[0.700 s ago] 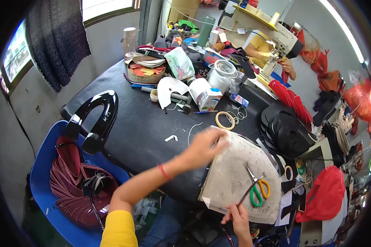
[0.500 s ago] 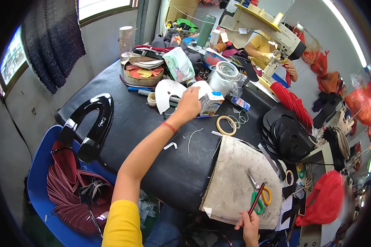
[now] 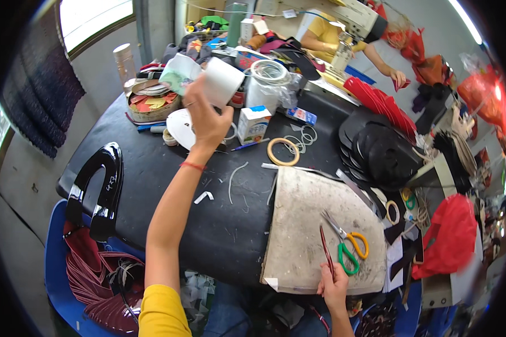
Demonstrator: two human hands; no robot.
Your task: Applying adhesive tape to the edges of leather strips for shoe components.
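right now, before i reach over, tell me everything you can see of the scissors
The scissors lie flat on the stained pale board, blades pointing away and to the left, handles toward the person. The blades look like bare metal and seem slightly parted. One handle loop is green, the other orange; both look like plastic. Neither of the hands holds them. The dark strip in the right hand passes left of the green loop, apparently without touching it.

I've got scissors (image 3: 342,232) on the board (image 3: 298,224), R side of tbl (image 3: 225,236), w/ strip (image 3: 325,245) just L of them. Bhd board: ring (image 3: 282,163), then carton (image 3: 253,124) farther back, to L. Tub (image 3: 152,115) at back L, bottle (image 3: 125,62) bhd it. From my end, sewing mach. (image 3: 357,21) past tbl's far R.
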